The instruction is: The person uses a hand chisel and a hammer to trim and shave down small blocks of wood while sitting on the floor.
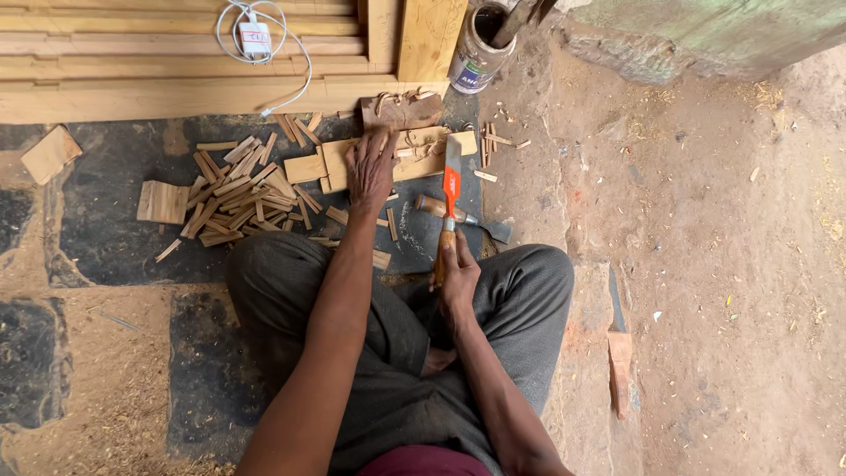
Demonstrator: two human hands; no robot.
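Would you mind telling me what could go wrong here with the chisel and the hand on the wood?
1. The left hand presses flat on the wooden block, right beside the chisel blade; a slip might cut the fingers.
2. The right hand grips the handle over crossed legs, so a backward slip could reach them.
3. A second chisel lies under the tool and may get knocked.

Orange-handled chisel (pixel 450 189) stands blade-down on flat wooden block (pixel 388 159).
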